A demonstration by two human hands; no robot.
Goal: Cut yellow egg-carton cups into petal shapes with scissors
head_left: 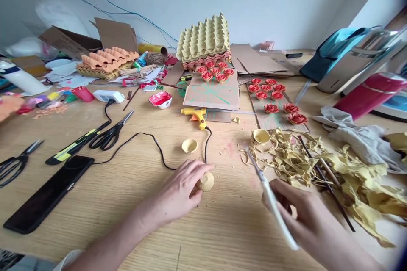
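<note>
My left hand [180, 186] grips a small yellowish egg-carton cup [206, 181] between thumb and fingers, with the cup's closed bottom facing up at the tabletop. In my right hand [299, 207] is a slim white-handled knife [276, 211]; its thin grey tip points away from me and is slightly blurred. Another pulp cup [190, 146] stands open side up just beyond my left hand. Past the knife tip sits a further cup [261, 136], beside a heap of yellow carton scraps [295, 156].
A yellow glue gun [199, 116] lies ahead, its black cord [155, 139] crossing the table. Scissors [111, 131], a cutter [73, 146] and a phone [47, 194] lie left. Red paper roses [271, 108] rest on cardboard, with egg trays [205, 40] behind. A pink bottle [370, 93] lies right.
</note>
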